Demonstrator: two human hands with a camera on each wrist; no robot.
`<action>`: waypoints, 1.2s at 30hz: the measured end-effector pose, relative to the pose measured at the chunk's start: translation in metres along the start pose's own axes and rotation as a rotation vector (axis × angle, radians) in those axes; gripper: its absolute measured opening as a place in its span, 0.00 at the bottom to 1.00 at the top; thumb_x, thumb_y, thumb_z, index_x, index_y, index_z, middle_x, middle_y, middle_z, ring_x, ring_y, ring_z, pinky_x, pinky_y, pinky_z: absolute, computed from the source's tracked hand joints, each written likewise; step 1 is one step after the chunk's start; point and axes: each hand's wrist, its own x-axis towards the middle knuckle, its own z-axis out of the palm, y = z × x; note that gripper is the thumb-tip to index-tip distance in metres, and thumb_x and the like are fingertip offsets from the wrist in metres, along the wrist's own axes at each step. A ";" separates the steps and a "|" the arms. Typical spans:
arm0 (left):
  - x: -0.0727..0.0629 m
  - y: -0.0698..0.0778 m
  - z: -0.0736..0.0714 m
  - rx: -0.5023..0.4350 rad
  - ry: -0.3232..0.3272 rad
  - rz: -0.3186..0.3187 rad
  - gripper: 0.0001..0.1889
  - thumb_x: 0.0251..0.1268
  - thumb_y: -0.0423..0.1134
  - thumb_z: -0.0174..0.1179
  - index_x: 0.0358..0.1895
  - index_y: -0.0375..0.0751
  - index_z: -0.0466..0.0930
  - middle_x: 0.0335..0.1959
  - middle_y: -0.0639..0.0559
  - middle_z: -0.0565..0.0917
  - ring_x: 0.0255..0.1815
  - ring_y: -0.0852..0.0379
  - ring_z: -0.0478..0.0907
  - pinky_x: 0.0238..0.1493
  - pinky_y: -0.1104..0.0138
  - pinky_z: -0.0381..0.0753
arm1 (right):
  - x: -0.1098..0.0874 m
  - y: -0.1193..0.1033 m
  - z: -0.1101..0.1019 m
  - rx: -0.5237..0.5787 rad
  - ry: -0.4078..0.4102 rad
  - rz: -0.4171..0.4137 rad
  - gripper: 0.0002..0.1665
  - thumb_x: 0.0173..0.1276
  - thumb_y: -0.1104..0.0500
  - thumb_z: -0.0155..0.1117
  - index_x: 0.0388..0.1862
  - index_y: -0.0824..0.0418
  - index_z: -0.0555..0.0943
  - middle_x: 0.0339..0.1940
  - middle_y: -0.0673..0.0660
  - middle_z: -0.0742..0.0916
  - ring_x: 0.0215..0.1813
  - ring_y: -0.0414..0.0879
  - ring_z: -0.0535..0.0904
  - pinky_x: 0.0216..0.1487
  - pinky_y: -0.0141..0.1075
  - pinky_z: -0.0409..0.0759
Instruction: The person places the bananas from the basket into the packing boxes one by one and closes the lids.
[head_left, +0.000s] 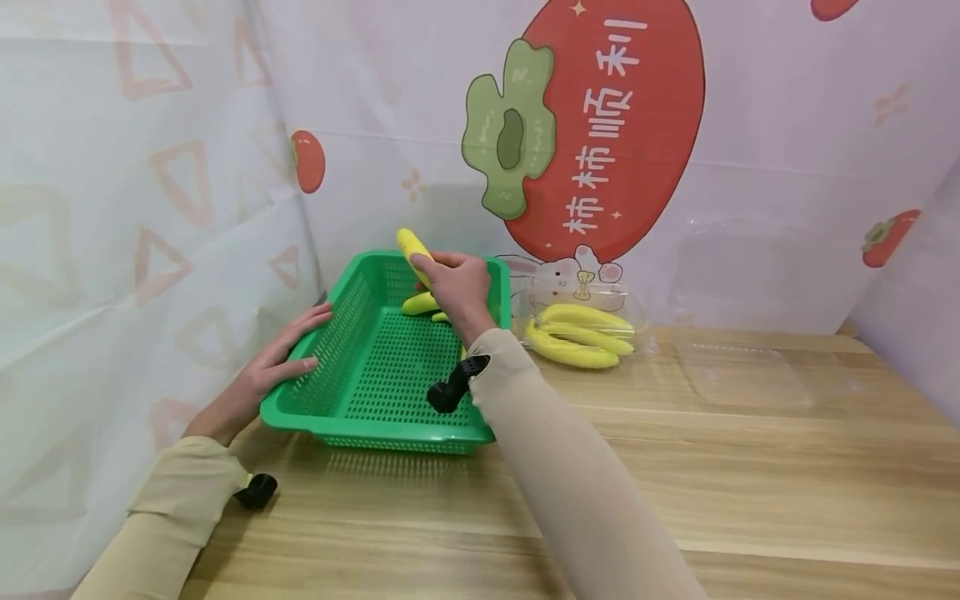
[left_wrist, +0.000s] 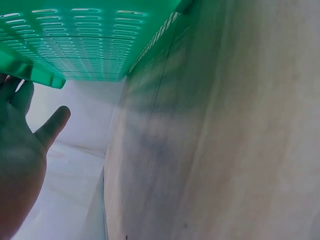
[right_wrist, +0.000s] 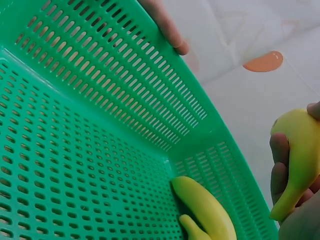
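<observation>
In the head view, my right hand [head_left: 459, 287] holds a yellow banana [head_left: 414, 250] above the far part of a green plastic basket [head_left: 405, 429]. The right wrist view shows the fingers and thumb around this banana [right_wrist: 295, 160], stem end pointing down. Below it, more bananas [right_wrist: 205, 205] lie in the basket's far corner, partly hidden by my right arm in the head view. My left hand [head_left: 273, 362] rests on the basket's left rim with its fingers fairly straight. In the left wrist view, its thumb [left_wrist: 54, 127] stands apart from the basket.
Right of the basket, several bananas [head_left: 577, 337] sit in a clear plastic container [head_left: 637, 312]. Farther right stands another clear container [head_left: 750, 375], its lid raised. A printed cloth [head_left: 390, 100] hangs behind the wooden table [head_left: 750, 483] and along the left side.
</observation>
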 end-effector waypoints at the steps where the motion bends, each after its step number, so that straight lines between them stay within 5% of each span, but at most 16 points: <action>1: 0.000 0.000 0.000 -0.001 -0.002 -0.001 0.33 0.82 0.32 0.48 0.86 0.39 0.54 0.90 0.48 0.48 0.88 0.68 0.42 0.67 0.82 0.55 | 0.000 -0.001 0.000 -0.001 -0.002 0.005 0.21 0.70 0.48 0.75 0.56 0.59 0.91 0.49 0.57 0.92 0.46 0.60 0.91 0.40 0.33 0.83; 5: 0.000 0.000 0.000 -0.008 -0.006 0.001 0.32 0.83 0.32 0.47 0.86 0.39 0.54 0.90 0.48 0.48 0.87 0.70 0.43 0.67 0.83 0.55 | -0.001 -0.002 0.001 -0.003 -0.007 0.014 0.22 0.70 0.48 0.75 0.57 0.58 0.90 0.50 0.58 0.92 0.47 0.61 0.91 0.39 0.33 0.83; 13: 0.000 -0.002 0.001 -0.015 0.003 0.002 0.32 0.82 0.32 0.48 0.85 0.37 0.55 0.90 0.48 0.50 0.85 0.73 0.46 0.67 0.83 0.57 | -0.001 -0.005 0.002 -0.001 0.007 0.039 0.22 0.71 0.48 0.75 0.57 0.58 0.91 0.53 0.56 0.91 0.29 0.38 0.87 0.41 0.32 0.82; 27: 0.001 -0.001 0.003 -0.035 0.005 -0.015 0.32 0.82 0.32 0.48 0.85 0.39 0.55 0.90 0.48 0.49 0.86 0.69 0.45 0.67 0.83 0.57 | 0.000 -0.016 -0.011 0.018 -0.004 0.067 0.19 0.71 0.49 0.76 0.53 0.60 0.92 0.49 0.58 0.91 0.42 0.54 0.91 0.44 0.34 0.85; 36: -0.001 0.004 0.002 -0.034 0.016 0.001 0.32 0.81 0.31 0.49 0.85 0.38 0.57 0.89 0.52 0.52 0.88 0.63 0.45 0.67 0.82 0.57 | 0.006 -0.028 -0.027 0.048 -0.020 0.024 0.18 0.71 0.52 0.76 0.51 0.63 0.92 0.46 0.59 0.91 0.36 0.52 0.91 0.41 0.32 0.83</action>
